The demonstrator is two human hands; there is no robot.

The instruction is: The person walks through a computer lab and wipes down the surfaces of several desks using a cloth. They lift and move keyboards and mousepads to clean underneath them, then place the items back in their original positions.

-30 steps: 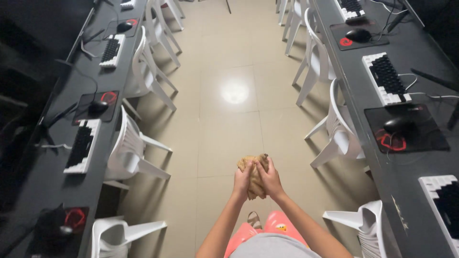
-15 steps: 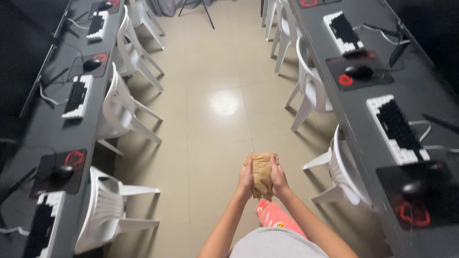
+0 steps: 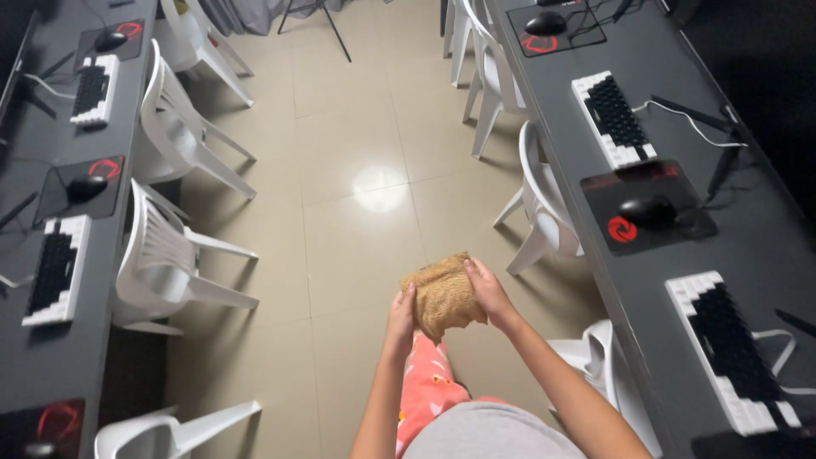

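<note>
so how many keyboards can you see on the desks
4. Left desk: keyboard far, keyboard near. Right desk: keyboard far, keyboard near. More may lie outside the frame.

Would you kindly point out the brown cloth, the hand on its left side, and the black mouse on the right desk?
brown cloth (image 3: pixel 442 297), head view, middle of the bunched fabric.
left hand (image 3: pixel 400 316), head view, back of the hand.
black mouse (image 3: pixel 646 209), head view, top of its shell.

Both arms reach forward, left hand (image 3: pixel 400 316) and right hand (image 3: pixel 488 291) with fingers curled inward
</note>
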